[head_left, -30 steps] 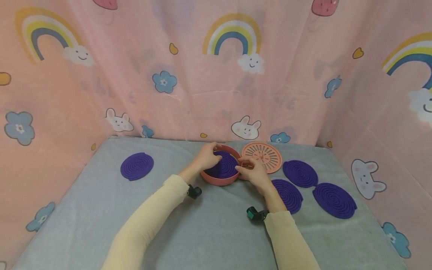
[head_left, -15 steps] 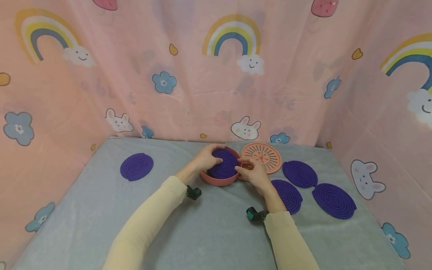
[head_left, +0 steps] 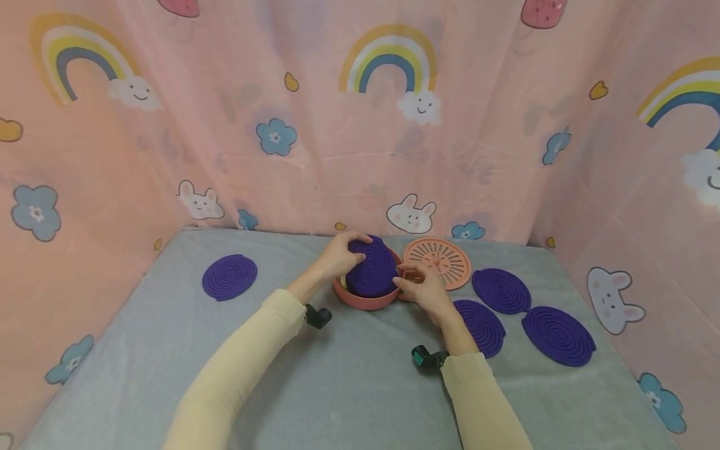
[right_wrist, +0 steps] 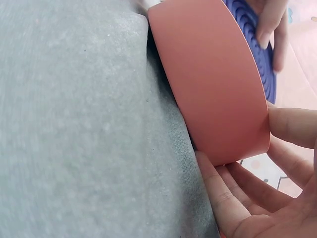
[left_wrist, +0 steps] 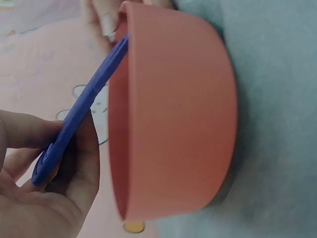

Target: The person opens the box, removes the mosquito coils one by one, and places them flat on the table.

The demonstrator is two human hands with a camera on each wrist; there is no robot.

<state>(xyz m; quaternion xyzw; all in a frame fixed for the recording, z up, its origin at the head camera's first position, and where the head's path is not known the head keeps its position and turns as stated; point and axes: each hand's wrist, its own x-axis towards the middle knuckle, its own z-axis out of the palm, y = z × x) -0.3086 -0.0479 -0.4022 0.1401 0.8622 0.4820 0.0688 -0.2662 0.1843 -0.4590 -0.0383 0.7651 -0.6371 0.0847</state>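
Observation:
A purple spiral mosquito coil (head_left: 372,269) stands tilted over the round pink box (head_left: 368,304), its left side raised above the rim and its right edge at the inner wall. My left hand (head_left: 339,255) pinches the raised side between thumb and fingers. In the left wrist view the coil (left_wrist: 81,106) slants from that hand to the mouth of the box (left_wrist: 181,114). My right hand (head_left: 425,290) grips the right side of the box; in the right wrist view its thumb lies at the rim and other fingers along the outer wall. The box's inside is mostly hidden.
A slotted peach lid (head_left: 441,262) lies on the grey cloth (head_left: 332,387), just behind my right hand. Several more purple coils lie flat: one coil (head_left: 229,277) at the left, others to the right, including a coil (head_left: 559,335) farthest right. A printed pink curtain (head_left: 315,175) surrounds the table.
My left hand has risen slightly and moved left, tipping up the coil that sat lower in the box. My right hand stays on the box's side.

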